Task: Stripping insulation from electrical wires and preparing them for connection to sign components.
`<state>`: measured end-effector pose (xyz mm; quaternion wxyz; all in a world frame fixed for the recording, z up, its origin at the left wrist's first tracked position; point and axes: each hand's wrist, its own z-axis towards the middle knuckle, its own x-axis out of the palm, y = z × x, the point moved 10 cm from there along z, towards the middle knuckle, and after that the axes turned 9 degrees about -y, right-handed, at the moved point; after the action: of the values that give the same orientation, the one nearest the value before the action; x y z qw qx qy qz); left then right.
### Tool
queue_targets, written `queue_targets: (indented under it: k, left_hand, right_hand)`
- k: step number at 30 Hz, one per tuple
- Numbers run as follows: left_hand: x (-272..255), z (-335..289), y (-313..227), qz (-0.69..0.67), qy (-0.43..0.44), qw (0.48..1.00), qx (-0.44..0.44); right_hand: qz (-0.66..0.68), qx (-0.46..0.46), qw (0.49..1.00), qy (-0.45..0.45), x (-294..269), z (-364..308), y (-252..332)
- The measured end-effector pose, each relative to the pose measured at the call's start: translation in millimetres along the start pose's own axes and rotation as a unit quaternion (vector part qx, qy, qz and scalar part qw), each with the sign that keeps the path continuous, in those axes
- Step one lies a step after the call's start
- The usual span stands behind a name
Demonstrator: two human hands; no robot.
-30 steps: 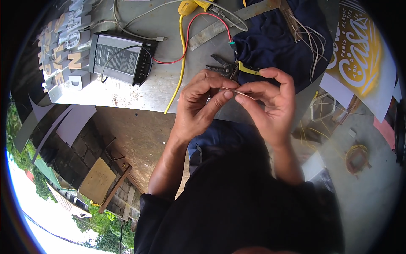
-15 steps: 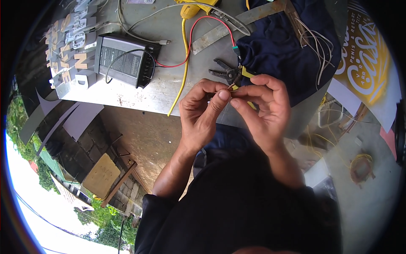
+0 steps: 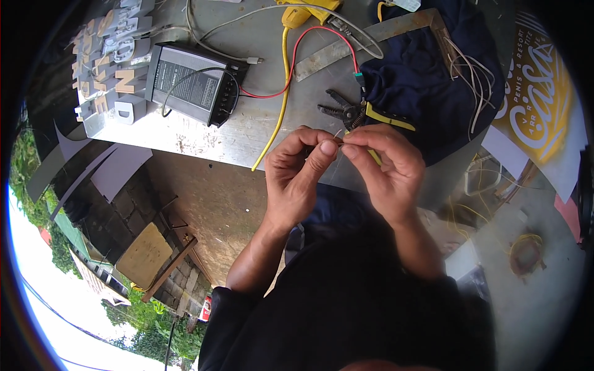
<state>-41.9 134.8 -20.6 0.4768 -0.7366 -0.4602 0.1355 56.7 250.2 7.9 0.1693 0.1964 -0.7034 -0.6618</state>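
Observation:
My left hand [image 3: 296, 176] is closed in a pinch, thumb against forefinger, on a thin wire [image 3: 339, 138]. Close beside it, my right hand [image 3: 391, 173] pinches the same spot with thumb and fingertips, so both hands meet at the wire. Short thin strands stick out between the fingertips; most of the wire is hidden. Just beyond the hands lies a wire stripper [image 3: 351, 115] with dark jaws and yellow handles, one handle partly covered by my right hand. A red wire [image 3: 300, 46] with a green connector [image 3: 359, 78] ends near the tool.
On the metal table [image 3: 260, 117] stands a black power supply box [image 3: 189, 80], with a yellow cord [image 3: 283, 108] beside it. Raised metal letters [image 3: 127, 80] stand at far left. A steel square [image 3: 346, 49] rests partly on dark blue cloth [image 3: 414, 93]. A yellow-and-white sign [image 3: 538, 93] is at right.
My right hand's raised fingers have come down and closed in on the wire beside the left thumb. The whole view has shifted slightly, so the table things appear further right.

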Motion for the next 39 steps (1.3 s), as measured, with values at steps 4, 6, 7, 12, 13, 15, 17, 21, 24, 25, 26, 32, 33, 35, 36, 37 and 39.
queue_targets:
  k: [4,6,7,12,13,15,17,21,24,25,26,32,33,35,36,37,39]
  left_hand:
    - [-1.6,-2.2,0.7,-0.001,-0.011,1.000,-0.017]
    - [-3.3,-2.5,1.3,-0.014,-0.012,1.000,-0.024]
    - [-4.9,-3.3,1.7,-0.026,-0.014,0.999,-0.031]
    - [-5.1,-0.8,0.7,-0.006,0.008,0.999,-0.044]
    - [-4.2,-0.9,3.6,-0.014,0.023,0.997,-0.077]
    - [-7.5,2.5,8.2,-0.030,0.031,0.989,-0.141]
    - [-10.7,3.1,17.4,-0.048,0.041,0.977,-0.205]
    - [-8.6,1.4,21.7,-0.028,0.079,0.970,-0.227]
    - [-8.5,2.9,17.5,-0.017,0.054,0.979,-0.193]
    - [-11.1,4.7,13.9,-0.016,0.029,0.985,-0.172]
    - [-11.0,4.0,14.4,-0.015,0.029,0.985,-0.171]
    - [-3.3,3.5,9.8,0.012,0.036,0.992,-0.122]
    - [-4.6,4.1,8.6,0.013,0.032,0.993,-0.112]
    - [-5.6,3.7,7.5,0.014,0.029,0.994,-0.101]
    - [-6.6,3.2,6.0,0.020,0.024,0.995,-0.090]
    - [-7.6,2.6,4.7,0.026,0.018,0.996,-0.078]
    - [-8.2,0.8,6.0,0.032,0.017,0.997,-0.072]
  right_hand:
    - [-0.028,-0.016,0.999,0.011,1.4,0.7,1.3]
    - [-0.038,-0.025,0.999,0.019,3.2,0.1,3.1]
    - [-0.033,-0.013,0.999,0.023,4.8,-0.7,1.8]
    - [0.002,0.045,0.999,0.019,4.4,0.2,-8.8]
    - [-0.007,0.027,0.999,0.034,6.1,1.8,-7.0]
    - [-0.017,0.009,0.999,0.050,6.8,5.3,-6.1]
    - [-0.010,-0.006,0.997,0.075,9.6,8.1,-4.7]
    - [0.022,-0.006,0.992,0.122,17.3,9.0,-7.8]
    - [0.073,0.107,0.990,0.061,12.2,5.6,-20.1]
    - [0.106,0.135,0.984,0.044,9.6,2.3,-25.5]
    - [0.139,0.163,0.976,0.028,7.4,-1.0,-30.3]
    - [0.118,0.167,0.977,0.062,16.4,-5.9,-31.5]
    - [0.115,0.140,0.982,0.059,16.4,-3.6,-27.6]
    - [0.109,0.135,0.983,0.054,16.0,-2.5,-28.5]
    - [0.104,0.130,0.985,0.050,14.7,-2.0,-29.0]
    - [0.103,0.130,0.985,0.049,13.9,-1.8,-30.2]
    - [0.078,0.096,0.990,0.068,15.5,-1.1,-26.8]
